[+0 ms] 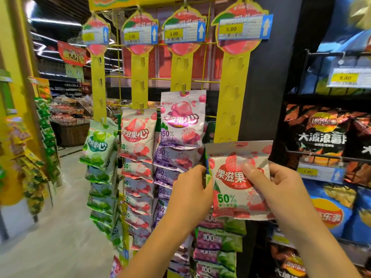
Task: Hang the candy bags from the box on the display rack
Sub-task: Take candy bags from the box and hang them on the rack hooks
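Nearest, pinching one red-and-white candy bag (236, 187) by both side edges: left hand (190, 189) curled on the left edge, right hand (281, 189) on the right, thumb across the front; on the pack, large Chinese characters above a green "50%"; bag top overlapping the lower end of the rightmost strip (230, 93) of four yellow ones. Just below, packs marked "100" (218, 239). Leftward, three loaded columns: purple bags (181, 119), red bags (137, 135), green bags (99, 145), "50%" on several. Rightward, Lay's crisps (319, 133); shelf tags "9.80" (345, 77) and "5.00" (308, 171). Higher, price cards (230, 29): three reading "5.00", the fourth blurred.
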